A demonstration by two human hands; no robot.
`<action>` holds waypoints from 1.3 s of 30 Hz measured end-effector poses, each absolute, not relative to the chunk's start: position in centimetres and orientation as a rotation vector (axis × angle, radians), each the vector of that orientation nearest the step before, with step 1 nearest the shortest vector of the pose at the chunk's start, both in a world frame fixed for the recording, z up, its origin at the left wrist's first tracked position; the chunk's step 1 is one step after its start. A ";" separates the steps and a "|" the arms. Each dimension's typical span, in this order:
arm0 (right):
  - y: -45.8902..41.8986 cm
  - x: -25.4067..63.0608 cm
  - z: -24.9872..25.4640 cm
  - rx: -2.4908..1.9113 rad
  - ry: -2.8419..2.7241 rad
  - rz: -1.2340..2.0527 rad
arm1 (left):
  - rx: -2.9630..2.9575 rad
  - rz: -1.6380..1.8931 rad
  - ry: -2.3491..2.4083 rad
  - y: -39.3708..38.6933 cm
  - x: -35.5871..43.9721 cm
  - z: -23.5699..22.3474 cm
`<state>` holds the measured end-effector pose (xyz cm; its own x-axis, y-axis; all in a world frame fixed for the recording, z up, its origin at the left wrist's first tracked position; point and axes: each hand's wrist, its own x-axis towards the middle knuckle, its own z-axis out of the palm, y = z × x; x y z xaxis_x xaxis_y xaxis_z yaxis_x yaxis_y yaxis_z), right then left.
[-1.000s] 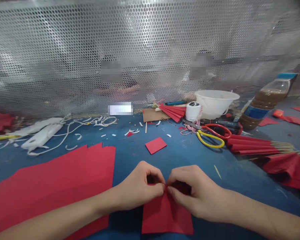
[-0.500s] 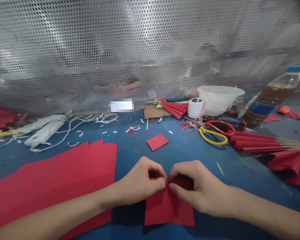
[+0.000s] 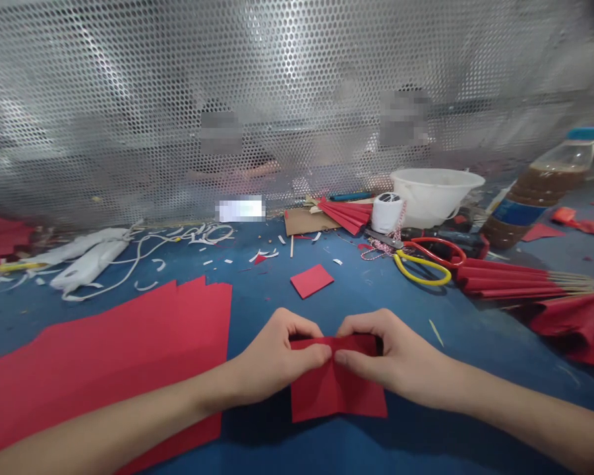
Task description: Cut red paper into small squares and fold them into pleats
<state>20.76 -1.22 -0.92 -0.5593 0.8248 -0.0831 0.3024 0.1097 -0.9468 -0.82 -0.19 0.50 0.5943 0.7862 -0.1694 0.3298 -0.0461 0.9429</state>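
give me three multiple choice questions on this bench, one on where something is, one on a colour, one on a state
1. Where does the bottle stand?
A. On the large red sheets
B. To the right of the white bowl
C. Between the hands

2. What colours are the scissors' handles?
A. Red and yellow
B. Blue and white
C. Black only

3. How is the red paper held?
A. Crumpled in one fist
B. It lies untouched
C. At its top edge, by the left hand and right hand together

1. B: the bottle stands at the far right, past the bowl.
2. A: one loop is red, the other yellow.
3. C: both hands grip the paper's top edge.
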 end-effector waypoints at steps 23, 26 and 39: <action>-1.5 20.6 -0.5 -1.041 -2.059 1.215 | 1.705 0.445 0.966 0.0 -0.7 0.5; -1.3 20.6 -0.5 -1.078 -1.992 1.313 | 1.689 0.469 0.971 0.0 -0.7 0.5; -1.6 20.6 -0.9 -1.040 -2.141 1.031 | 1.801 0.481 1.057 0.0 -0.5 0.0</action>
<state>20.57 -1.57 -0.87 -0.5556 0.8205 0.1346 0.4065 0.4093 -0.8169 -0.50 -0.01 -0.05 0.5471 0.8278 -0.1244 0.4505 -0.1659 0.8772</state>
